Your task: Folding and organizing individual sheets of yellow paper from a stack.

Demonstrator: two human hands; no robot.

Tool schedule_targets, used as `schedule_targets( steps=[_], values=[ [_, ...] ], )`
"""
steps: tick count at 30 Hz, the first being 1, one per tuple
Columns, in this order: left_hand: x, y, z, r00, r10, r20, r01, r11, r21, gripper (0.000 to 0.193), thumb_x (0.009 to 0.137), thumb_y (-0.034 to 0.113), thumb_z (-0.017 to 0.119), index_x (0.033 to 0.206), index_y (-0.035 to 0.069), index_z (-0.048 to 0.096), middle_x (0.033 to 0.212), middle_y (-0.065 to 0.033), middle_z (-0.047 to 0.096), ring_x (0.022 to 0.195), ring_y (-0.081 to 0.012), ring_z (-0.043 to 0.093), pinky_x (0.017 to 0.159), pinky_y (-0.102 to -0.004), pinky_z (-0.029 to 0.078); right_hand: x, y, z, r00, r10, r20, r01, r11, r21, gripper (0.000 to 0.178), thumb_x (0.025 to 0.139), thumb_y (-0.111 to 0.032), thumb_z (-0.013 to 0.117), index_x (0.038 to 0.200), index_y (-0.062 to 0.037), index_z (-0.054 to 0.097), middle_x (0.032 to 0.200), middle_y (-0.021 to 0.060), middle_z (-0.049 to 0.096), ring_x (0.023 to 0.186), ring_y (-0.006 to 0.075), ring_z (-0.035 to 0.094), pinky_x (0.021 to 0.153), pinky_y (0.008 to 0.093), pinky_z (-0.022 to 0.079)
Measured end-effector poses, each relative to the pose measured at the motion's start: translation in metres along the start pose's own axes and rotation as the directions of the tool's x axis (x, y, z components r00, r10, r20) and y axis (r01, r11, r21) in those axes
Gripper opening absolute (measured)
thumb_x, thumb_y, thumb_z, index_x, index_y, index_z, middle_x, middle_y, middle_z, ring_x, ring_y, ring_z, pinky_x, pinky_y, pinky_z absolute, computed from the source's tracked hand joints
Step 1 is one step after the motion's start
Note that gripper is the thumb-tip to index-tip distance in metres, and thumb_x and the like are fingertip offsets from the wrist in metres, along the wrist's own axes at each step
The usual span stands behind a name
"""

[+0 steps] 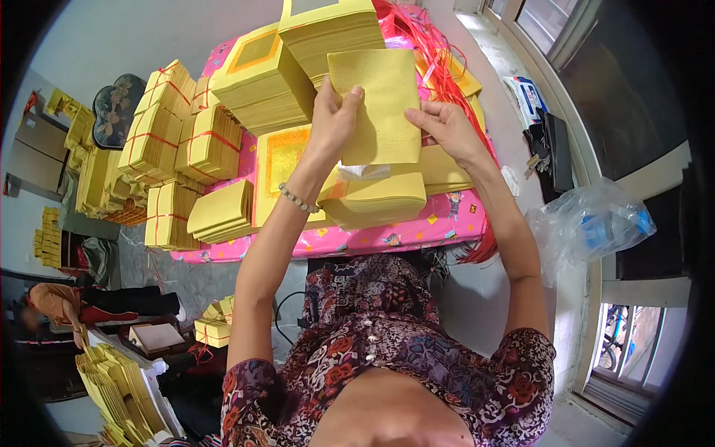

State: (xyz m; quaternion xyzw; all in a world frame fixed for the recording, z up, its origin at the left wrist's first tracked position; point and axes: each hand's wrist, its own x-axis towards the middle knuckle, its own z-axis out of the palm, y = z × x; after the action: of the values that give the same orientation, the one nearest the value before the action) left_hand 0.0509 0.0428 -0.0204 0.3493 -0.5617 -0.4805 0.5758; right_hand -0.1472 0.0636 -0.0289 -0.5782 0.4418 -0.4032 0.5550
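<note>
A yellow paper sheet (380,119) is held up between my two hands, above the stacks on the table. My left hand (337,112) pinches its left edge, thumb in front. At the right edge, my right hand (443,128) grips it between thumb and fingers; some fingertips are hidden behind the paper. Below the sheet sits a stack of yellow paper (376,200) with a small white piece (363,171) on top. Beside my left forearm lies a sheet with an orange-bordered gold square (287,156). A tall paper stack (272,89) rises behind my left hand.
Bundles tied with red string (153,141) crowd the left of the pink table (357,240). Red plastic strings (439,52) hang over its right side. A clear plastic bag (596,231) lies by the window. Another person (63,305) is at lower left, beside more yellow paper (119,387).
</note>
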Motion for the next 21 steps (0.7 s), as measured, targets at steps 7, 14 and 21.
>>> schedule_targets(
  steps=[7,14,21],
  values=[
    [0.001,-0.003,0.003,0.998,-0.037,0.059,0.035,0.999,0.042,0.032,0.094,0.01,0.05,0.124,0.0,0.043,0.11,-0.0094,0.06,0.095,-0.0143,0.059,0.081,-0.0292,0.048,-0.001,0.001,-0.004,0.999,0.022,-0.036,-0.017,0.992,0.122,0.028,0.091,-0.027,0.06,0.102,-0.0016,0.063,0.091,0.0031,0.067,0.076,0.0095,0.064,0.068,0.0246,0.053],
    [-0.005,0.003,0.012,0.988,-0.067,0.138,0.067,0.998,0.005,0.033,0.093,0.007,0.047,0.125,-0.001,0.04,0.111,-0.0121,0.058,0.098,-0.0147,0.057,0.083,-0.0292,0.047,-0.003,-0.002,-0.016,0.998,-0.046,-0.032,0.049,0.994,0.094,0.022,0.091,-0.024,0.059,0.103,-0.0061,0.061,0.09,0.0004,0.066,0.077,0.0061,0.064,0.064,0.0226,0.053],
    [-0.011,0.016,0.019,0.96,-0.176,0.219,0.18,0.984,0.002,0.038,0.093,0.008,0.048,0.128,-0.002,0.038,0.111,-0.0117,0.057,0.1,-0.0155,0.056,0.086,-0.0299,0.046,-0.007,-0.013,-0.024,0.992,-0.082,-0.098,0.098,0.98,0.174,0.026,0.088,-0.019,0.063,0.107,-0.0015,0.059,0.091,0.0046,0.067,0.075,0.0092,0.064,0.065,0.0228,0.054]
  ],
)
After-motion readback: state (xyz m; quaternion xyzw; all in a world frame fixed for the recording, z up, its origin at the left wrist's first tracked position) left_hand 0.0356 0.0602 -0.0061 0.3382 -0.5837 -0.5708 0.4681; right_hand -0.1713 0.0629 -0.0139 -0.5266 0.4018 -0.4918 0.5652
